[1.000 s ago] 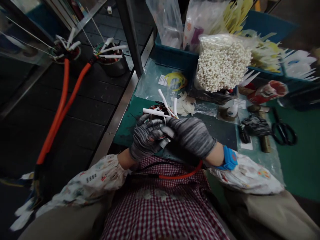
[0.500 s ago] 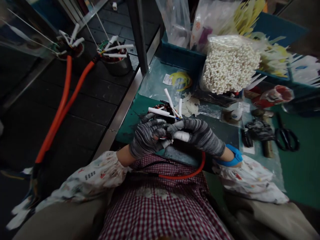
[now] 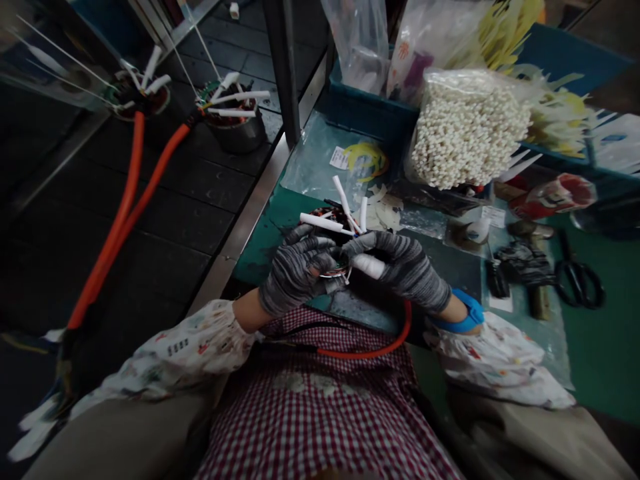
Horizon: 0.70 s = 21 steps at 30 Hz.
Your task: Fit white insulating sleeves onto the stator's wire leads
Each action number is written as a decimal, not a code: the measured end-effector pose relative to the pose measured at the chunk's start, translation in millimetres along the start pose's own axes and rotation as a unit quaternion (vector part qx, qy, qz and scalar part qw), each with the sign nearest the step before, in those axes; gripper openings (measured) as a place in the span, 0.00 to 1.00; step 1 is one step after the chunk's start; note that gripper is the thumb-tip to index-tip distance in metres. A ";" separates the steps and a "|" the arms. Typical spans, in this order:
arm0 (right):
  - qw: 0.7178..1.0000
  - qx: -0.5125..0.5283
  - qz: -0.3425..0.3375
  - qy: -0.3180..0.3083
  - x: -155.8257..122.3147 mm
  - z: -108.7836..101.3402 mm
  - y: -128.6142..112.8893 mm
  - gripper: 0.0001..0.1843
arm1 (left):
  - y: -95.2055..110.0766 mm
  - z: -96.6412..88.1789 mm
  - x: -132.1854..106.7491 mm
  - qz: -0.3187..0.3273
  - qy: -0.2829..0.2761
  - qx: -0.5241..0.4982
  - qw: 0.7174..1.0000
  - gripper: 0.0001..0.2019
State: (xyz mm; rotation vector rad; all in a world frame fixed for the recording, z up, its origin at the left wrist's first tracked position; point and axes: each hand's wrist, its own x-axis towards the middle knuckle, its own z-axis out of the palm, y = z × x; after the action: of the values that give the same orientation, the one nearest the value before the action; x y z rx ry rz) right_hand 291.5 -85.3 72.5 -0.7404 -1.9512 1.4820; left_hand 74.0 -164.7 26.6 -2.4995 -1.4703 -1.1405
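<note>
In front of my apron a motor stator (image 3: 334, 272) with copper windings sits between my two hands, largely covered by them. White sleeved leads (image 3: 323, 222) stick up and out from its top. My left hand (image 3: 297, 270), in a grey striped glove, is wrapped around the stator's left side. Gloved the same way, my right hand (image 3: 413, 267) has its fingers bent onto the right rim near the base of the leads; one finger is wrapped in white tape. An orange cable (image 3: 370, 353) curves below my right hand across the apron.
Two more stators (image 3: 240, 130) with orange cables stand at left, beyond the metal table edge (image 3: 250, 233). Yellow rings (image 3: 367, 162), a bag of white sticks (image 3: 467, 130) and blue bins (image 3: 360, 110) lie ahead. A hammer (image 3: 539, 300) and scissors (image 3: 580, 280) are at right.
My right fingers have shifted slightly up and away from my left hand, so more of the stator's near rim shows. The view has moved a little.
</note>
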 end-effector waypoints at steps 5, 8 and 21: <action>0.988 -0.059 -0.121 -0.070 -2.5 1.4 8.6 0.10 | -0.5 1.4 -3.7 -0.003 0.000 -0.003 1.000 0.10; 0.979 -0.121 -0.146 -0.075 -10.6 5.4 16.3 0.12 | -1.0 2.9 -7.4 -0.013 -0.010 -0.010 1.000 0.13; 0.947 -0.296 -0.105 -0.069 5.4 28.9 3.8 0.12 | -1.9 5.3 -9.0 0.005 0.004 0.017 1.000 0.14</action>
State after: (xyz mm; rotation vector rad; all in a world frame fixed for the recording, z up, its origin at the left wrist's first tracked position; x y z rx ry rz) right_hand 267.1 -99.3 63.1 -0.6511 -2.5326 0.8334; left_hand 73.1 -168.4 16.8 -2.4746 -1.4605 -1.1132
